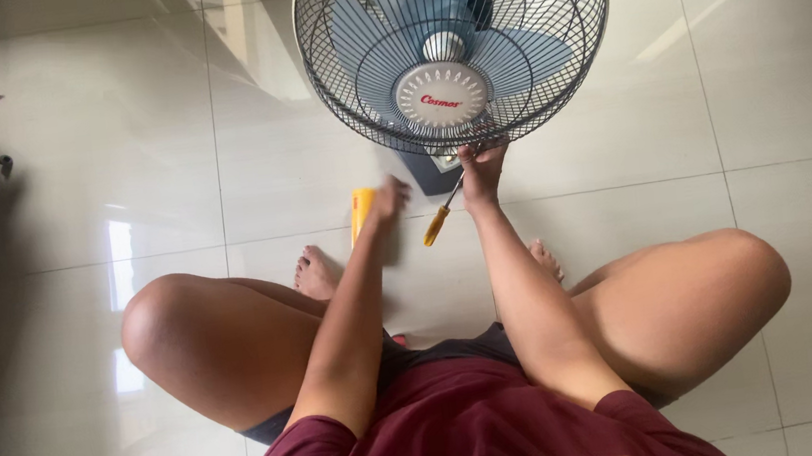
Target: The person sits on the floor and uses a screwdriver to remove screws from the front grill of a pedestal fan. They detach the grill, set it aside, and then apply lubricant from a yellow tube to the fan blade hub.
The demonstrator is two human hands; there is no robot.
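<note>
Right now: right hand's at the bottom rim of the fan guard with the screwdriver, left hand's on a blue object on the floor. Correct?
One error: the object by the left hand is yellow, not blue. The head view shows it. The rest holds: the right hand is at the bottom rim of the fan guard with the screwdriver.

fan (452,47) on floor (120,188) before knees (160,329)

Right hand (482,167) pinches bottom rim of fan grille (454,47), orange-handled screwdriver (440,216) hanging below it. Left hand (387,201), blurred, at yellow object (360,212). Person cross-legged on tiled floor (120,188).
</note>
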